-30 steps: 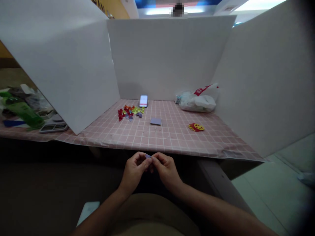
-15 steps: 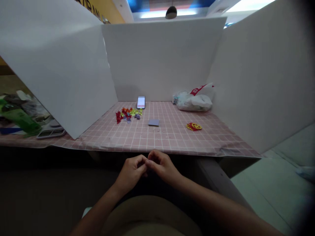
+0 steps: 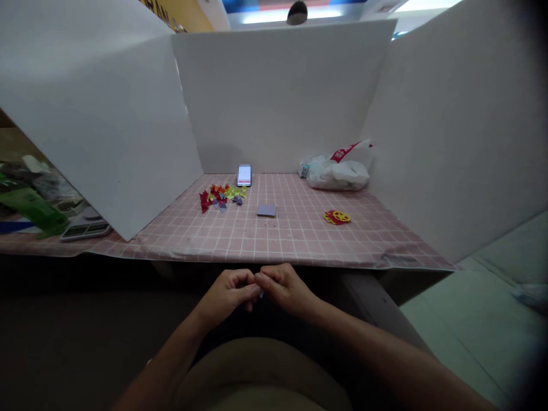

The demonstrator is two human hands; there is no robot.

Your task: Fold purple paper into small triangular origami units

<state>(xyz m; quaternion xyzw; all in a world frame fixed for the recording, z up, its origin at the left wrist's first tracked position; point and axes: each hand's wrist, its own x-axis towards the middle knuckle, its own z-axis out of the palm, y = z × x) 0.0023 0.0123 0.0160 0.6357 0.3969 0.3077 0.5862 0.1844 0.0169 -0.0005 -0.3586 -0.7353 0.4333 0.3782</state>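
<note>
My left hand (image 3: 233, 294) and my right hand (image 3: 286, 287) meet in front of the table edge, with the fingertips pinched together. Between them a bit of a small pale piece of paper (image 3: 261, 294) shows; the fingers hide most of it. On the table straight ahead lies a small stack of square lilac paper (image 3: 266, 211). To its left is a loose pile of small pointed folded paper pieces (image 3: 218, 197) in red, orange, yellow and purple.
A pink checked cloth (image 3: 295, 242) covers the table, and white panels (image 3: 282, 103) stand on three sides. A phone (image 3: 244, 175) leans at the back. Yellow and red cutouts (image 3: 337, 217) and a plastic bag (image 3: 340, 172) are right; a kitchen scale (image 3: 85, 229) is left.
The fingers of both hands have shifted slightly at the pinch, and a bit of the pale paper now shows below them. The view has tilted slightly; the things on the table stay put.
</note>
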